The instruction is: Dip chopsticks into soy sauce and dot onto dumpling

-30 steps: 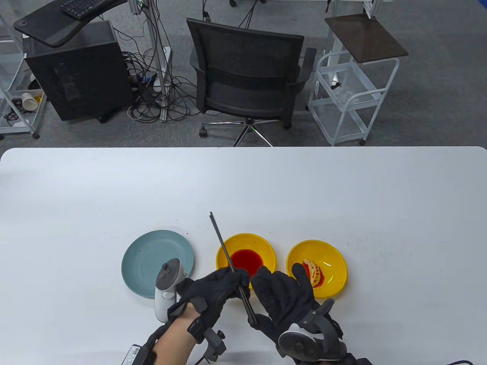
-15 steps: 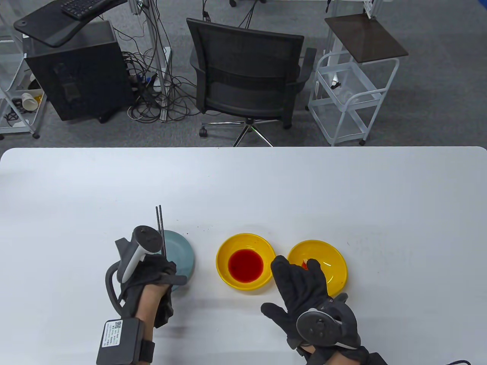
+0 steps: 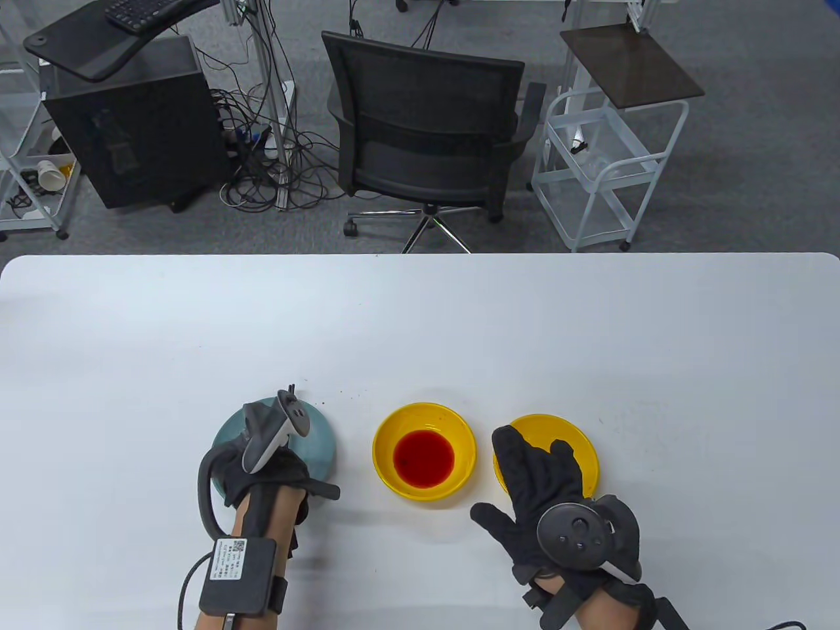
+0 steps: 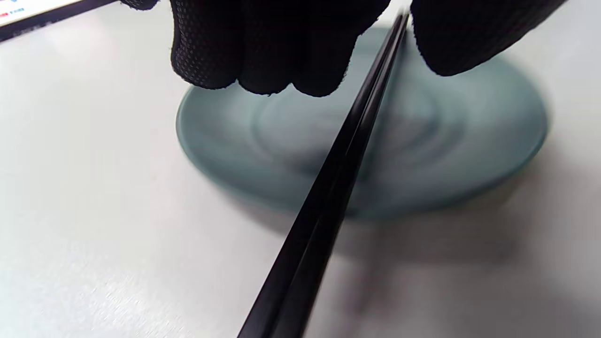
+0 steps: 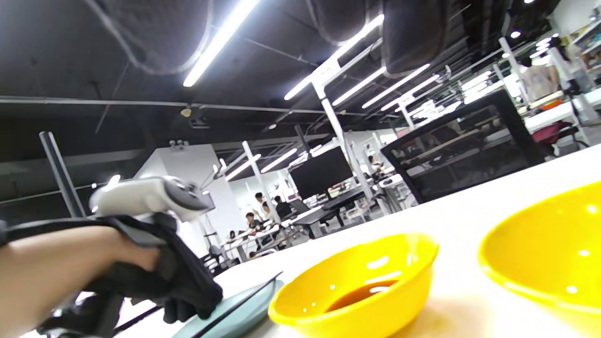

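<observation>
meanwhile the left hand (image 3: pixel 262 469) gripped the chopsticks (image 4: pixel 328 188) over the blue plate (image 3: pixel 321 440); the right hand (image 3: pixel 541 489) lay open, empty, above the dumpling bowl (image 3: pixel 581 440).

Glossy black chopsticks (image 4: pixel 328 188), matt blue-grey plate (image 4: pixel 469 155), shiny yellow bowl (image 5: pixel 357 291), textured cloth fingers (image 4: pixel 202 51).

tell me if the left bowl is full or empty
Partly filled: the bowl holds a shallow red-brown pool of sauce at its bottom, well below the rim.

Black chopsticks (image 4: pixel 345 155) (paired, touching) slant across the blue-grey plate (image 4: pixel 493 145).
</observation>
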A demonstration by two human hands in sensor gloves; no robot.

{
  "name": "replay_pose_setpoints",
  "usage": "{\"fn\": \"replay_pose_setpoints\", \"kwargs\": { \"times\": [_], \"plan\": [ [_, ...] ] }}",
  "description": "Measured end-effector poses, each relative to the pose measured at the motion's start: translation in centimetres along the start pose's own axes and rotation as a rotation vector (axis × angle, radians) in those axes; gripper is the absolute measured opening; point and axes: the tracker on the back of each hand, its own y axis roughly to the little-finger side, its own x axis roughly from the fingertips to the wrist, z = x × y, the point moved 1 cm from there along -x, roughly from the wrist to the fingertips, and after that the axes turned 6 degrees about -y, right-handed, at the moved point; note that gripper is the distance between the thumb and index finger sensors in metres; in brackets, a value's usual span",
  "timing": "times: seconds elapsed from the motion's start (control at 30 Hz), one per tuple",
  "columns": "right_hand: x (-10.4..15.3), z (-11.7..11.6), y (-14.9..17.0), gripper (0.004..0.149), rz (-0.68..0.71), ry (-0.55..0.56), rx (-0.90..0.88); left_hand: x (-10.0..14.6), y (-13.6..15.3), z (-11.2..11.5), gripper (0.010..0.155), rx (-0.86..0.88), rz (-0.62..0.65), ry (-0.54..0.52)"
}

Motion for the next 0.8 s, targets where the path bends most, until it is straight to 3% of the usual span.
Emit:
{"fn": "replay_pose_setpoints", "kwargs": {
  "times": [0.17, 0.23, 0.33, 0.5, 0.57, 0.63, 0.8],
  "plan": [
    [0.2, 1.0, 1.9, 0.083, -0.063, 0.033, 0.021, 4.1, 1.3, -5.5, 0.075, 0.265, 0.164, -0.111],
    [0.0, 1.1, 2.8, 0.083, -0.110, 0.023, 0.011, 5.9, 0.9, -6.2, 0.076, 0.299, 0.277, -0.222],
    [-0.3, 0.7, 4.3, 0.083, -0.173, -0.004, -0.003, 8.1, -0.4, -4.4, 0.075, 0.268, 0.414, -0.334],
    [-0.5, -0.6, 6.4, 0.082, -0.277, -0.095, 0.052, 8.2, -2.8, -0.1, 0.080, 0.225, 0.561, -0.508],
    [-0.4, -0.7, 6.5, 0.082, -0.290, -0.107, 0.066, 7.4, -3.3, 1.2, 0.083, 0.190, 0.593, -0.495],
    [-0.3, -0.7, 6.5, 0.083, -0.307, -0.117, 0.092, 6.6, -3.4, 1.9, 0.085, 0.167, 0.581, -0.403],
    [-0.4, -0.8, 7.1, 0.086, -0.379, -0.173, 0.081, 5.7, -2.7, 2.5, 0.086, 0.130, 0.562, -0.426]
  ]
}}
